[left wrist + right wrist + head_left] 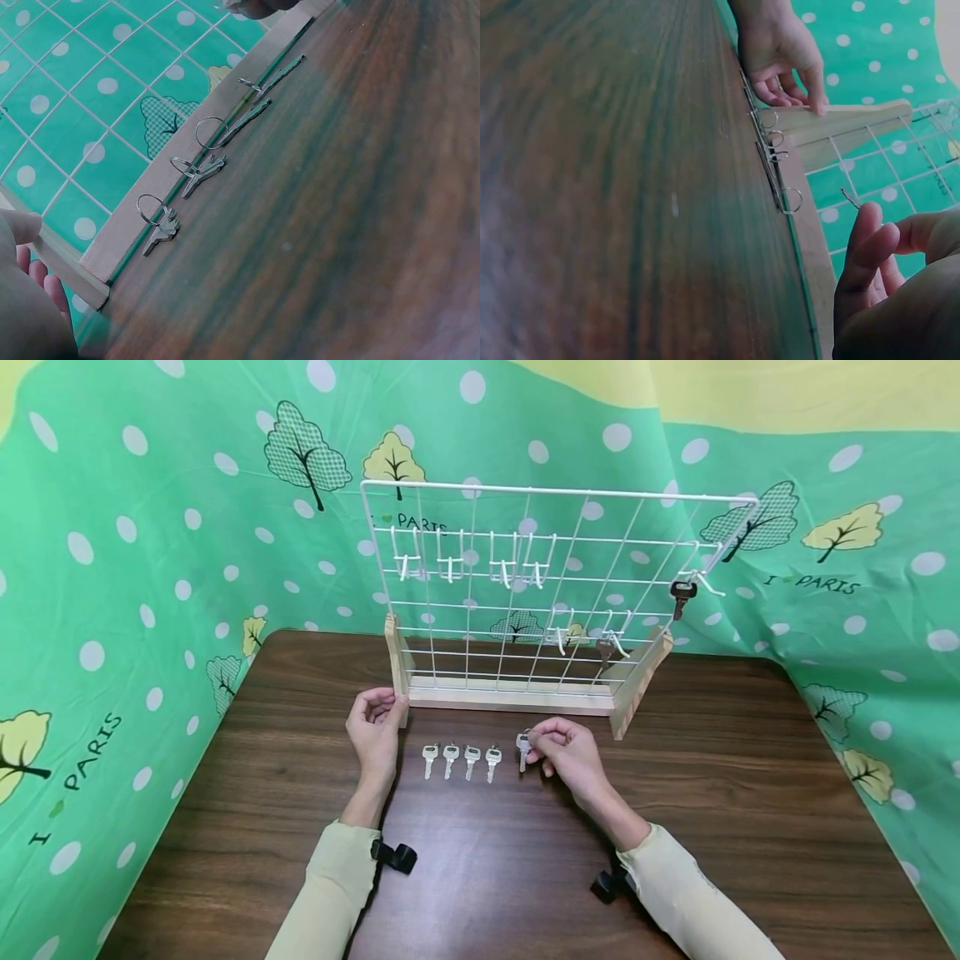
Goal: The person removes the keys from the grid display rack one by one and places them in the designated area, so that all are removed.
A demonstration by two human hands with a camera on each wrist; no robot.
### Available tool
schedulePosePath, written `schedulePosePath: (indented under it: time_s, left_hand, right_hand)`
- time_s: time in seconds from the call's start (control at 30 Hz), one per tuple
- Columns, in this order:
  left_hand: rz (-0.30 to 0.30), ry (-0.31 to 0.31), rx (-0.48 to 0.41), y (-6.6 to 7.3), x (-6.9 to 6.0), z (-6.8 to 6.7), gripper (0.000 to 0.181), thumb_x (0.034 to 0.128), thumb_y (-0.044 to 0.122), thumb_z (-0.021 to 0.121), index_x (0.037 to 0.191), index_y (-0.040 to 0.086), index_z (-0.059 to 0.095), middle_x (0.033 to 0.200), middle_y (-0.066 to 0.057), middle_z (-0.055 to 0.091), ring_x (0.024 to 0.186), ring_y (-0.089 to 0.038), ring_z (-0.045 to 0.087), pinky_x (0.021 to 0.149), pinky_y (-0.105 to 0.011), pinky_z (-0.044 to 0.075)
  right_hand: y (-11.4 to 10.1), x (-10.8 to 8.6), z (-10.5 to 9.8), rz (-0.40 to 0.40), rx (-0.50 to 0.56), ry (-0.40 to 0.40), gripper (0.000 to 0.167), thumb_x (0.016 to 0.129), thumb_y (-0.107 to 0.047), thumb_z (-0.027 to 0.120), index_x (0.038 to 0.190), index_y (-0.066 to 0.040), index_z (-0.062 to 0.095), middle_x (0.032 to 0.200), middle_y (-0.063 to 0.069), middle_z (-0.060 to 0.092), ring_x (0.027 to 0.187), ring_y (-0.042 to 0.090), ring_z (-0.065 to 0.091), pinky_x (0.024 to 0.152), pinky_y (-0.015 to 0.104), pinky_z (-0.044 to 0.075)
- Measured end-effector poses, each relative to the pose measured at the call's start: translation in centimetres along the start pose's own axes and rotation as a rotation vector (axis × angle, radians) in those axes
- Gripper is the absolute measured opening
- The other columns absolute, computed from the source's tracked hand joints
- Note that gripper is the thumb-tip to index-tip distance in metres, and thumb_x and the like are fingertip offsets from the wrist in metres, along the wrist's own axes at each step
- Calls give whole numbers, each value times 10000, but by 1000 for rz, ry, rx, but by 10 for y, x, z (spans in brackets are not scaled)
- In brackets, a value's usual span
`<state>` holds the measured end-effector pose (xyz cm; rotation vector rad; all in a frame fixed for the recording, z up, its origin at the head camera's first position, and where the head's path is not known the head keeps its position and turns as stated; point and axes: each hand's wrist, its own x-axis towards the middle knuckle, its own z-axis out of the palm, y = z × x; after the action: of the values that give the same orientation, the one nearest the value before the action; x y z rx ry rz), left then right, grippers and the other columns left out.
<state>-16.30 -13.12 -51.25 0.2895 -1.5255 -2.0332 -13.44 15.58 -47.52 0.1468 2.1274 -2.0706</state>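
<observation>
My right hand point(573, 760) pinches a silver key point(522, 752) by its head, just right of a row of several silver keys point(472, 760) on the table; each has a small ring. In the right wrist view the fingers of my right hand point(900, 285) hide most of that key. The left hand point(377, 739) grips the front of the rack's left wooden foot point(397, 660) between thumb and fingers. In the left wrist view, my left hand point(30, 292) is at the foot's end, beside the keys point(202, 176).
A white wire grid rack point(525, 489) stands at the table's back, with several white hooks point(506, 572) on it. A dark key point(682, 596) hangs at its right side, another key point(606, 650) lower down. A patterned green cloth point(187, 568) surrounds the table.
</observation>
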Motion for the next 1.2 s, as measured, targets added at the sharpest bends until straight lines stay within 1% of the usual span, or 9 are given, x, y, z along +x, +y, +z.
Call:
schedulePosePath:
  time_s: [0.27, 0.4, 0.53, 0.73, 0.87, 1.07, 1.2]
  left_hand:
    - [4, -1, -1, 0, 0, 0, 235, 887, -132, 819, 1067, -168, 673, 905, 39, 705, 832, -68, 663, 751, -172, 541]
    - [7, -2, -1, 0, 0, -1, 238, 887, -136, 817, 1071, -174, 670, 905, 37, 705, 833, -68, 662, 751, -171, 541]
    - [7, -1, 3, -1, 0, -1, 240, 886, -131, 819, 1072, -171, 673, 907, 33, 704, 836, -70, 659, 751, -172, 538]
    - [1, 1, 6, 0, 0, -1, 207, 889, -122, 820, 1055, -127, 697, 906, 34, 703, 840, -77, 660, 754, -172, 534]
    - [-3, -1, 2, 0, 0, -1, 216, 890, -123, 821, 1063, -139, 691, 909, 37, 704, 841, -75, 662, 757, -179, 540]
    - [-3, 4, -3, -1, 0, -1, 240, 886, -139, 814, 1075, -177, 671, 904, 26, 695, 837, -75, 652, 750, -173, 540]
    - [-1, 5, -6, -1, 0, -1, 241, 882, -143, 816, 1071, -178, 670, 905, 23, 694, 835, -74, 649, 745, -174, 540]
  right_hand:
    - [7, 2, -1, 20, -33, -38, 112, 991, 59, 668, 1080, 123, 689, 734, 23, 763, 637, 86, 720, 484, 176, 466]
    - [10, 4, -2, 25, -57, -49, 85, 997, 43, 686, 1063, 97, 692, 761, 41, 773, 650, 96, 730, 495, 181, 474]
    - [11, 4, -3, 11, -101, -53, 50, 1009, 30, 693, 1040, 68, 701, 798, 60, 787, 668, 95, 740, 509, 187, 492]
    - [12, 4, -4, -3, -131, -74, 118, 998, 35, 687, 1080, 119, 691, 838, 75, 798, 684, 90, 749, 516, 192, 511]
    - [13, 4, -4, -16, -140, -89, 148, 987, 43, 681, 1093, 148, 681, 842, 89, 795, 684, 96, 748, 521, 201, 533]
    - [16, 6, -5, -35, -207, -91, 126, 995, 32, 682, 1070, 133, 695, 816, 103, 776, 655, 103, 727, 528, 230, 572]
    - [17, 7, -4, -73, -283, -75, 73, 993, 20, 716, 1028, 84, 723, 785, 86, 737, 613, 93, 679, 489, 230, 546]
